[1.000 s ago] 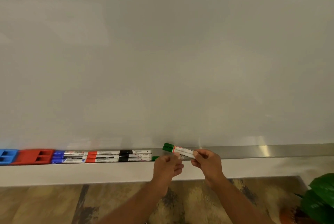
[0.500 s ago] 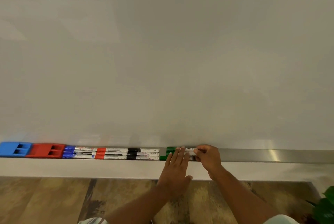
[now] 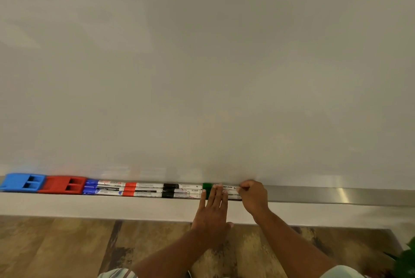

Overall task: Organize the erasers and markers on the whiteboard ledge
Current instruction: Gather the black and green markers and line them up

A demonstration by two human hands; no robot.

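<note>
Green markers [image 3: 207, 188] are lying on the ledge [image 3: 336, 197] in the lower middle of the frame, long axis running left to right along the ledge, green caps pointing toward frame left. Both hands are sitting directly on them, so nothing needs reaching for. Left hand [image 3: 213, 210] is resting flat, fingers [image 3: 216, 194] spread and extended over the middle of the barrels, palm hanging below the ledge front. Right hand [image 3: 252, 197] is curled at the barrels' right end, fingertips apparently pinching or pushing that end; exact contact is hidden by the knuckles. How many green markers are here I cannot tell for certain, since the left hand is covering them.

Just to frame left, the black markers [image 3: 171, 190] are ending almost against the green caps; further left the red markers [image 3: 132, 189], the blue markers [image 3: 91, 186], then the red eraser [image 3: 59, 185] and the blue eraser [image 3: 18, 182] at the far left edge. All are lying end to end in one line.

Judgement: the step in hand is closing the green pair up to the row, a slide toward frame left along the axis. Right hand is better placed to push; left hand is steadying. The black marker ends are the stop. Ledge to frame right is bare metal. Whiteboard [image 3: 202, 64] is filling the upper frame.
</note>
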